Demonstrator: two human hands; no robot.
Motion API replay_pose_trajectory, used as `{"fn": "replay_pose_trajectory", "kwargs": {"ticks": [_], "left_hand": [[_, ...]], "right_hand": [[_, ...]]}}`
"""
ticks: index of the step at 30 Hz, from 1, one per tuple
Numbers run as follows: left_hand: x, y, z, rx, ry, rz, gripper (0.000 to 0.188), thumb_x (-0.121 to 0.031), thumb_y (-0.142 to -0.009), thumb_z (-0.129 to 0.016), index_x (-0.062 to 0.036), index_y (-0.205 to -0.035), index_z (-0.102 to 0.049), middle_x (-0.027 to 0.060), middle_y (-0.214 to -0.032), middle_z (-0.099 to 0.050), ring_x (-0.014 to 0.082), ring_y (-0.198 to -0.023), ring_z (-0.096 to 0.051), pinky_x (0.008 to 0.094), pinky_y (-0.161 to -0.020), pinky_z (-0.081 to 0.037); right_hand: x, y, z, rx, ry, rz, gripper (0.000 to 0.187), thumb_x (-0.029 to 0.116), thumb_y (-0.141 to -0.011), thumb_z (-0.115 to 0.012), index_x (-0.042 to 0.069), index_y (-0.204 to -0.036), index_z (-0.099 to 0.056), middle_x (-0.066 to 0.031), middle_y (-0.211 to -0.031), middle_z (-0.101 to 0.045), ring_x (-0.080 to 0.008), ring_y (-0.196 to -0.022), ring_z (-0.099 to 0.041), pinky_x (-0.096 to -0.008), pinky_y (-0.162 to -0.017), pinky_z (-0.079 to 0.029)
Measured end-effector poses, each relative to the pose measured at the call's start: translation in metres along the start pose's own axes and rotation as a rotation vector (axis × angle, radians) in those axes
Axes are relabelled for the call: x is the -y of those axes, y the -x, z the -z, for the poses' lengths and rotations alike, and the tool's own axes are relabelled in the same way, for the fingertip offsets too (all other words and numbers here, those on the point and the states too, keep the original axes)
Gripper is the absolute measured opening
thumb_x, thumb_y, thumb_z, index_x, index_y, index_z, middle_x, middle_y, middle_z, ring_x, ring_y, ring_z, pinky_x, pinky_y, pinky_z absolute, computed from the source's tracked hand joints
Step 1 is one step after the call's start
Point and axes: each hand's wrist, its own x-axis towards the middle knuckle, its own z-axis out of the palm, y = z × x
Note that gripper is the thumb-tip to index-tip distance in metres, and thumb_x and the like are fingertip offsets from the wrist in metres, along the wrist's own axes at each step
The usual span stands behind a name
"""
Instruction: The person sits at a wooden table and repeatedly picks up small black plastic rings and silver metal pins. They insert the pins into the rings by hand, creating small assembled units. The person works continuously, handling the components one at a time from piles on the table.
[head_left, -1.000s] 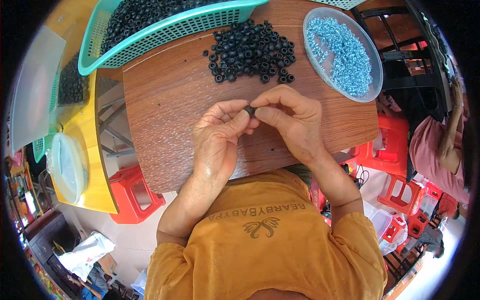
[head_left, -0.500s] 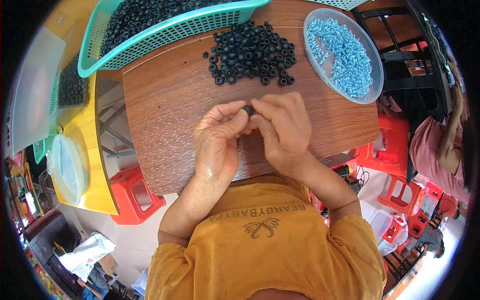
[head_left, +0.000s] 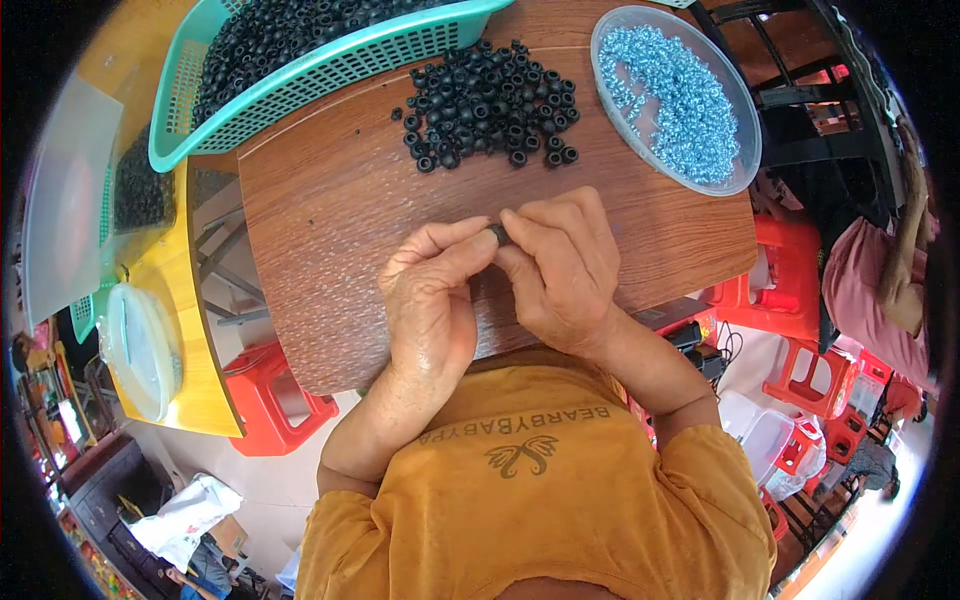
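My left hand [head_left: 430, 290] and my right hand [head_left: 565, 270] meet over the near part of the brown wood-grain table [head_left: 330, 250]. Between their fingertips is a small black round piece [head_left: 499, 234], pinched from both sides. Fingers cover most of it, so whether anything sits inside it cannot be seen. Beyond my hands lies a loose pile of small black hollow round pieces [head_left: 485, 105], many with a hole showing. To its right stands a clear round tub [head_left: 735, 189] holding many tiny shiny light-blue parts [head_left: 695, 115].
A green plastic basket [head_left: 345, 88] full of black pieces stands at the far left of the table. Left of the table is a yellow table [head_left: 200, 370] with a lidded tub [head_left: 140, 350]. Red stools [head_left: 270, 400] stand on both sides; a person in pink [head_left: 865, 275] is at right.
The pinched black piece has turned and shifted slightly down between my fingertips. The whole view has shifted a little; both hands stay together.
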Motion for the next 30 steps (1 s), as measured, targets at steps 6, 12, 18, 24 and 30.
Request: {"fn": "replay_pose_trajectory", "kwargs": {"ticks": [6, 12, 18, 24, 30], "left_hand": [[0.003, 0.001, -0.007, -0.031, 0.006, -0.012, 0.013, 0.008, -0.075, -0.062, 0.0042, -0.088, -0.062, 0.0102, -0.086, -0.064, 0.0137, -0.08, -0.059, 0.0242, -0.077, -0.047], [0.004, 0.002, -0.002, 0.013, -0.114, -0.047, 0.016, 0.005, -0.078, -0.062, 0.0046, -0.094, -0.061, 0.0121, -0.09, -0.064, 0.0162, -0.082, -0.06, 0.0254, -0.078, -0.048], [-0.002, -0.013, -0.005, 0.155, -0.984, -0.645, 0.02, 0.001, -0.075, -0.065, 0.0013, -0.096, -0.062, 0.0126, -0.094, -0.065, 0.0212, -0.083, -0.06, 0.0303, -0.074, -0.046], [0.002, -0.05, -0.028, 0.392, -1.692, -1.421, 0.021, -0.001, -0.071, -0.06, 0.0016, -0.092, -0.06, 0.0157, -0.102, -0.061, 0.0264, -0.081, -0.056, 0.0393, -0.075, -0.042], [0.012, -0.065, -0.023, 0.516, -1.767, -1.425, 0.026, -0.001, -0.068, -0.058, 0.0031, -0.093, -0.058, 0.0163, -0.099, -0.057, 0.0267, -0.082, -0.053, 0.0395, -0.074, -0.041]], "right_hand": [[0.004, -0.006, -0.001, -0.034, 0.025, 0.033, 0.023, -0.004, -0.058, -0.063, -0.006, -0.08, -0.057, -0.0122, -0.072, -0.051, -0.0265, -0.059, -0.047, -0.0335, -0.05, -0.039], [-0.002, -0.001, -0.003, -0.008, -0.023, -0.012, 0.023, -0.001, -0.059, -0.066, -0.005, -0.08, -0.057, -0.0125, -0.072, -0.052, -0.0268, -0.061, -0.048, -0.0337, -0.051, -0.039], [-0.031, -0.037, 0.042, 0.08, 0.096, -0.053, 0.023, 0.0, -0.061, -0.068, -0.003, -0.083, -0.06, -0.0122, -0.075, -0.057, -0.0272, -0.067, -0.051, -0.0333, -0.056, -0.041], [-0.101, -0.123, 0.083, -0.16, 0.286, -0.13, 0.02, 0.004, -0.066, -0.066, 0.002, -0.086, -0.065, -0.0091, -0.075, -0.059, -0.0218, -0.069, -0.054, -0.0348, -0.062, -0.045], [-0.208, -0.19, 0.089, -0.025, 0.652, -0.053, 0.028, 0.018, -0.072, -0.066, 0.002, -0.094, -0.065, -0.0125, -0.083, -0.065, -0.0186, -0.074, -0.06, -0.0322, -0.068, -0.047]]}}
